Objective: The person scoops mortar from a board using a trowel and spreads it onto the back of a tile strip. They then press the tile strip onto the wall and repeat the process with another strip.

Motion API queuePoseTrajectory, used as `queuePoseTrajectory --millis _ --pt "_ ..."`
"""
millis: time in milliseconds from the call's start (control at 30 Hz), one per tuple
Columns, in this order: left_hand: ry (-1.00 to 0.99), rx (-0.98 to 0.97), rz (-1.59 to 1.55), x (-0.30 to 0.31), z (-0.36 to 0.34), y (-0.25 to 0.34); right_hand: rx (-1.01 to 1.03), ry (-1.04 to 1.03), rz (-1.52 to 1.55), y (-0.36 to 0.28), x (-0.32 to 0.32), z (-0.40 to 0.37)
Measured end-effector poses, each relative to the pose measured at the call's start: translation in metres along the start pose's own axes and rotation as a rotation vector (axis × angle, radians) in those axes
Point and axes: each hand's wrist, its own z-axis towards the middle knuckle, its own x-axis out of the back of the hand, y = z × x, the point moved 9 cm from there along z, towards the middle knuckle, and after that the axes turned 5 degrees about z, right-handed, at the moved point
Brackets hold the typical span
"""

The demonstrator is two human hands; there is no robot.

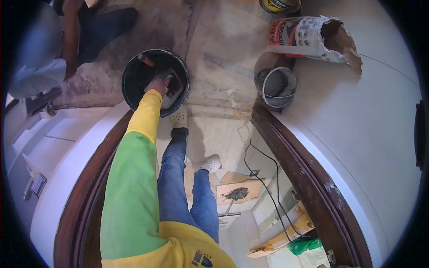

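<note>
My left hand, at the end of a green and yellow sleeve, reaches into a large black bucket. Its fingers are closed around a trowel with a flat, smeared blade. Greyish wet mix lies in the bucket beneath the blade. Against the bucket's far inner wall rests another tool's orange-brown handle; its lower end is hidden. My right hand is out of view.
A smaller bucket and a torn-open bag stand to the right. At upper left another person crouches. Dark wooden door frames flank me. A black cable runs over the floor near a board bearing grey mix.
</note>
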Motion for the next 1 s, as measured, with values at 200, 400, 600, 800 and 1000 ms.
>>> queuePoseTrajectory --millis 200,400,600,800,1000 --pt "-0.035 -0.054 0.135 -0.006 -0.004 0.013 -0.004 0.026 0.143 0.001 0.000 0.002" --pt "-0.018 0.009 0.174 0.023 -0.061 0.013 0.025 0.094 0.107 0.013 -0.003 0.003" --pt "0.232 -0.098 0.036 0.040 -0.107 -0.013 0.172 0.285 0.049 0.020 0.011 0.006" --pt "0.530 -0.240 -0.036 0.064 -0.182 -0.019 0.122 0.115 -0.001 0.031 0.005 0.014" --pt "0.710 -0.405 -0.095 0.064 -0.276 -0.016 0.144 -0.085 0.823 0.051 0.053 0.011"
